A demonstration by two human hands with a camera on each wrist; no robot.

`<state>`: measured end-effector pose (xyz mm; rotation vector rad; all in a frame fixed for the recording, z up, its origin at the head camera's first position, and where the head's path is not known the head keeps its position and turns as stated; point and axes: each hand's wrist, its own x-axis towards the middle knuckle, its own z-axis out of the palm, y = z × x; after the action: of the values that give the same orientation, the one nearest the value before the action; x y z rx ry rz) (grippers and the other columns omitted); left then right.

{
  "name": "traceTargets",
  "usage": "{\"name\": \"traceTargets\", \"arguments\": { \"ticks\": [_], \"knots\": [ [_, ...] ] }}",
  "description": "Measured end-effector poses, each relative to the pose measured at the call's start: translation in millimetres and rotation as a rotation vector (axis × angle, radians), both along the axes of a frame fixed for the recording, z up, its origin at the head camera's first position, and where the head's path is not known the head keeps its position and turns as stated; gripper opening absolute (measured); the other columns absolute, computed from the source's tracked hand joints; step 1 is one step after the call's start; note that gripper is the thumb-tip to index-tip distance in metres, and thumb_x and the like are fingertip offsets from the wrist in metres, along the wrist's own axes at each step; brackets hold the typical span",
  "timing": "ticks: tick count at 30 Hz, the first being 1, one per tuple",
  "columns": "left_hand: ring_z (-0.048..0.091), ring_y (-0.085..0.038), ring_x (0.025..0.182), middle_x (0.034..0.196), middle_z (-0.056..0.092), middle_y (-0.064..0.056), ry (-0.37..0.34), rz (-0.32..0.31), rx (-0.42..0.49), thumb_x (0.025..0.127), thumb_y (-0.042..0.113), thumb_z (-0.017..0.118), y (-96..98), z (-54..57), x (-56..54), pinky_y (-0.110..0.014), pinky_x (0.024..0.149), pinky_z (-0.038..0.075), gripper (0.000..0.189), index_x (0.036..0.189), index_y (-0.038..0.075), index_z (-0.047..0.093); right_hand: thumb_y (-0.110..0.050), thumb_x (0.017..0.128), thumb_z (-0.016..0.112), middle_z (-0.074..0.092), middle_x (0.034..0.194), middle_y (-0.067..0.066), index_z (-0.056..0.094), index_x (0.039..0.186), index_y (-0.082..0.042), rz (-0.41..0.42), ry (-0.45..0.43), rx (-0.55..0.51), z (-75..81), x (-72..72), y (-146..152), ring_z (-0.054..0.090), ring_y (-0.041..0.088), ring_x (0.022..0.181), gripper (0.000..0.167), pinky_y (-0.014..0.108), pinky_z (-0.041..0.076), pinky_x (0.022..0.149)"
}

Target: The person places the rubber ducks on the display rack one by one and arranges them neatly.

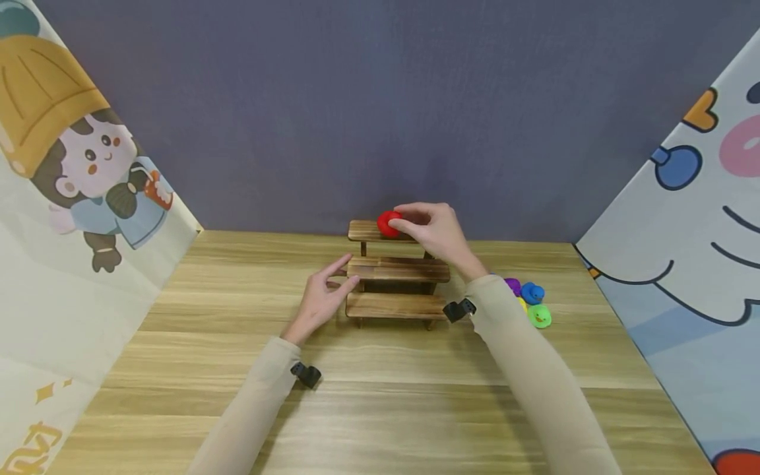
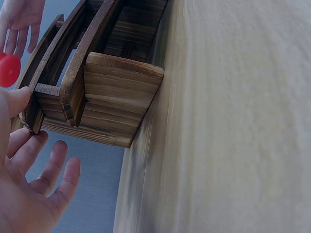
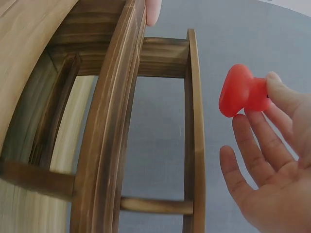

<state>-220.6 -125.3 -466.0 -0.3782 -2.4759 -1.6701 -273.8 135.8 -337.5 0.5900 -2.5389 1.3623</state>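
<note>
A three-tier wooden stand (image 1: pixel 396 305) rests on the table against the back wall. My right hand (image 1: pixel 436 231) pinches a red rubber duck (image 1: pixel 388 223) between thumb and fingers, close over the top tier. In the right wrist view the duck (image 3: pixel 238 92) hangs beside the top board (image 3: pixel 196 131), with a gap between them. At the stand's left end is my left hand (image 1: pixel 320 297), its thumb and index finger gripping the end of the middle board (image 1: pixel 398 269). The left wrist view shows that thumb (image 2: pixel 18 101) on one side of the board and the other fingers spread.
Right of the stand, partly behind my right forearm, a blue duck (image 1: pixel 532 293), a green duck (image 1: pixel 539 316), a purple one (image 1: pixel 513 285) and a mostly hidden yellow one (image 1: pixel 522 304) sit together on the wooden table (image 1: pixel 380 409). A grey wall (image 1: pixel 380 119) rises behind; printed panels flank both sides.
</note>
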Motion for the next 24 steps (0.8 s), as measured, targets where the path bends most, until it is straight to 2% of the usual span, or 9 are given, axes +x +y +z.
{"name": "traceTargets", "arguments": {
  "ticks": [8,14,24],
  "knots": [
    [0.065,-0.033,0.126,0.151,0.063,-0.012,0.008,-0.008,0.027,0.104,0.03,0.072,-0.6,-3.5,-1.3,-0.053,0.101,0.06,0.057,0.156,0.015,0.056,-0.034,0.095,0.083,0.082,0.114,0.01,0.08,0.127,-0.011,0.019,-0.01,-0.001,-3.3,-9.3,-16.1,0.077,0.021,0.095,0.039,0.035,0.063,0.079],
    [0.065,-0.033,0.125,0.151,0.064,-0.012,0.01,-0.002,0.027,0.103,0.031,0.073,-0.8,-4.3,-1.5,-0.053,0.1,0.061,0.058,0.156,0.013,0.056,-0.031,0.095,0.083,0.082,0.112,0.011,0.08,0.125,-0.01,0.013,-0.019,0.013,-4.5,-12.5,-26.6,0.076,0.024,0.094,0.036,0.032,0.062,0.075],
    [0.065,-0.033,0.125,0.151,0.063,-0.011,-0.003,-0.003,0.028,0.103,0.032,0.073,-1.5,-2.5,-0.2,-0.054,0.101,0.06,0.058,0.157,0.016,0.056,-0.03,0.096,0.083,0.081,0.116,0.013,0.08,0.125,-0.01,0.027,-0.036,0.015,-9.8,-17.1,-34.9,0.077,0.027,0.098,0.035,0.04,0.065,0.081]
  ]
}}
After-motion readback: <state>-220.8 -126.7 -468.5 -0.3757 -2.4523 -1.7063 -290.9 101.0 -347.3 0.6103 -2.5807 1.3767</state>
